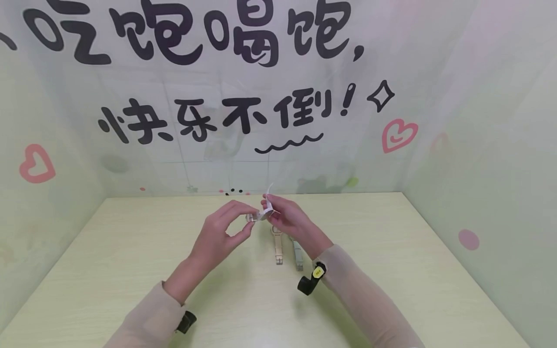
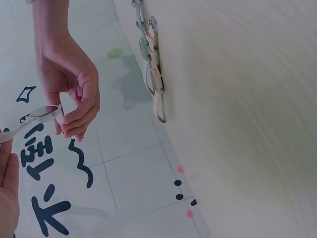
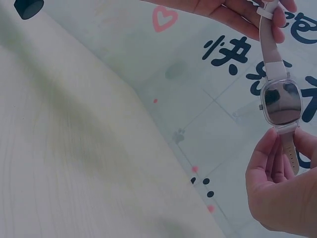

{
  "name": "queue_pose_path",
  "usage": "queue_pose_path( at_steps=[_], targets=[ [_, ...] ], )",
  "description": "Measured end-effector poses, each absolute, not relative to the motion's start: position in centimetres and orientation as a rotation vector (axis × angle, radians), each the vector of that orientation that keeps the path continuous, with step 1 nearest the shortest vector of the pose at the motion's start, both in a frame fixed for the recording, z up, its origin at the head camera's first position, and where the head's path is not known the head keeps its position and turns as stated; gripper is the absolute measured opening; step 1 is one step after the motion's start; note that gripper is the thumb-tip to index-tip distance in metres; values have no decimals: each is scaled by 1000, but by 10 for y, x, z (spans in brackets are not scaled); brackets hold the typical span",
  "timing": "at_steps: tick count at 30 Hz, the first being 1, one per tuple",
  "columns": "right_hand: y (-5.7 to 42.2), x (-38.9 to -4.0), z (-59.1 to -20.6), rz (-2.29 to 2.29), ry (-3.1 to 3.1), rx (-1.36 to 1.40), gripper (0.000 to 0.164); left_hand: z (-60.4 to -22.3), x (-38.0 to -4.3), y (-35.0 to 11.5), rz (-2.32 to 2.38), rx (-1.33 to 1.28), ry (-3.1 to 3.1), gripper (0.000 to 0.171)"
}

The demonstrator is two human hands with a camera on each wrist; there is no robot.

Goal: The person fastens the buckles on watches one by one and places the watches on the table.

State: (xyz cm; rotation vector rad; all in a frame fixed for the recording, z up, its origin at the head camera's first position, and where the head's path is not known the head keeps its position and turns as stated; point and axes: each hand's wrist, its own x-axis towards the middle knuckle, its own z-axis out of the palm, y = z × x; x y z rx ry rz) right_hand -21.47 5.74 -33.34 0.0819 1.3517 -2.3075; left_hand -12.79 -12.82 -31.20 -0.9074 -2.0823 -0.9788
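A white-strapped watch [image 3: 281, 101] with a dark, shiny, rounded-square face is held up between both hands. My left hand [image 1: 222, 231] pinches the far end of one strap between thumb and fingers, near a white strap loop [image 3: 265, 13]. My right hand [image 1: 293, 220] pinches the other strap close below the case, and that strap's holed tail [image 3: 291, 153] hangs past the fingers. Below the right hand, a beige watch [image 1: 278, 246] and a grey-green watch [image 1: 298, 253] lie side by side on the table, their upper parts partly hidden in the head view.
The pale wood table [image 1: 143, 251] meets a back wall [image 1: 196, 174] printed with black characters and pink hearts. Side walls [image 1: 478, 183] stand at left and right. A black wrist camera [image 1: 308, 285] sits on the right sleeve, another [image 1: 186, 322] on the left.
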Motion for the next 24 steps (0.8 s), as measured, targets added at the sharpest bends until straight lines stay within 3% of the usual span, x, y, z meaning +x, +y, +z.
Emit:
queue_pose_path(
  at_steps=[13, 24],
  targets=[
    [60, -212, -329, -2408, 1356, 175, 4, -308, -130, -135, -1210, -702, -1995, 27],
    [60, -205, -323, -2612, 1521, 117, 11, -303, -128, -140, -1634, -473, -1975, 19]
  ],
)
